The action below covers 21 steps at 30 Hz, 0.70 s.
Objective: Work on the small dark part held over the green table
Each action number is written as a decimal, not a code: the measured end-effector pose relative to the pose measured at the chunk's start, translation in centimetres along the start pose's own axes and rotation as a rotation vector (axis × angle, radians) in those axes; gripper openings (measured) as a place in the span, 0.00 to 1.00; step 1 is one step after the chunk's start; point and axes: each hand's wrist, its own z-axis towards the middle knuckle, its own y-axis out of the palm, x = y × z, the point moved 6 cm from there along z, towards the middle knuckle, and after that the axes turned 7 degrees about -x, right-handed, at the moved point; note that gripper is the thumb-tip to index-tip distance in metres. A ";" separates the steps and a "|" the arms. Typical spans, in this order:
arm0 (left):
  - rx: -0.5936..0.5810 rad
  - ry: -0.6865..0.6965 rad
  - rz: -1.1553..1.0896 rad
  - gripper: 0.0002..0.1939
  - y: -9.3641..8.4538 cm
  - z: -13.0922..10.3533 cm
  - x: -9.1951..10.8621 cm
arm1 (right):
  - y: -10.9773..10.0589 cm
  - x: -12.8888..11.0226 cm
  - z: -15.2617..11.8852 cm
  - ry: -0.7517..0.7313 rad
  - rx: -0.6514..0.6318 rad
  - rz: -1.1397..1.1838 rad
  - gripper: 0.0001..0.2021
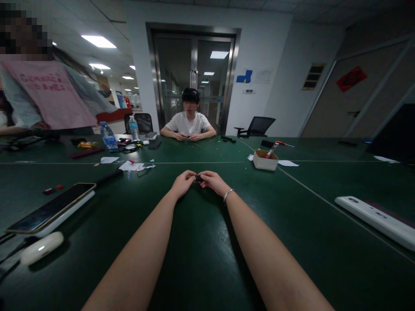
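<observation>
Both my arms stretch forward over a dark green table [207, 224]. Near its middle, my left hand [184, 182] and my right hand [212, 181] meet around a small black object [198, 178]. The fingers of each hand are closed on it, from the left and from the right. Most of the object is hidden by the fingers, so its shape is too small to tell. A silvery bracelet circles my right wrist.
Left lie a phone [53, 207], a white mouse [42, 248], papers [131, 166] and bottles [108, 136]. A small box [265, 160] with tools stands right of my hands; a white power strip [376, 220] lies far right. A person [191, 125] sits opposite; another stands left.
</observation>
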 end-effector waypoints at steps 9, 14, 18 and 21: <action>0.028 0.040 -0.017 0.13 -0.2 -0.1 0.3 | 0.0 -0.1 -0.1 0.007 0.013 -0.017 0.05; 0.036 0.094 -0.077 0.17 -0.4 -0.3 1.3 | 0.0 -0.1 -0.1 0.012 0.011 -0.017 0.05; 0.005 -0.013 -0.117 0.16 -0.1 -0.2 0.5 | 0.0 -0.1 -0.1 0.013 0.016 -0.019 0.05; -0.001 -0.016 -0.092 0.14 0.1 -0.1 0.1 | 0.1 -0.1 -0.1 0.003 0.002 -0.016 0.04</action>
